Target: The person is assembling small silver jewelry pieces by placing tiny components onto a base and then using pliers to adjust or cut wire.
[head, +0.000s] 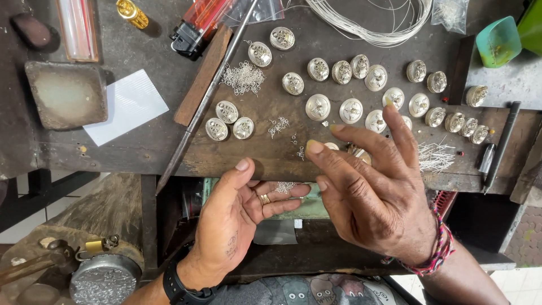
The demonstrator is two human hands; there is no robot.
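left grip (pixel 237 212) cupped under tiny silver bits (pixel 284 186), right hand (pixel 370 186) just beside

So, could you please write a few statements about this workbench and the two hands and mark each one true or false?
1. The left hand is cupped palm up with small silver bits on its fingers. True.
2. The right hand grips a hammer. False: it is open with spread fingers and holds nothing.
3. Many round silver pieces lie on the wooden bench. True.
4. The white card lies at the bench's right end. False: it lies on the left.
5. The wire coil lies at the top. True.
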